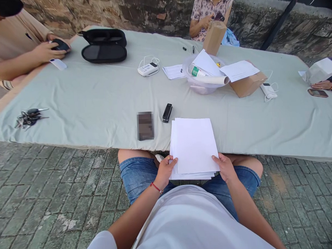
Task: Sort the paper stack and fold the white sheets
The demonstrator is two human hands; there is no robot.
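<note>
A stack of white paper sheets (195, 145) lies partly on the table's front edge and partly over my lap, its lower sheets a little out of line. My left hand (167, 170) grips the stack's left edge, thumb on top. On the opposite edge my right hand (224, 166) pinches the sheets in the same way; the fingers beneath are hidden. Just beyond the paper's top left corner rests a black stapler (167, 113). A dark, blurred-out rectangular item (145, 126) lies left of the stack.
A plastic basin (201, 87) holds papers and a bottle, with cardboard boxes (246, 85) beside it. Keys (31, 117) lie far left, below an open black case (105, 52). White corded devices (148, 69) are on the cloth. Other people sit left, behind and right.
</note>
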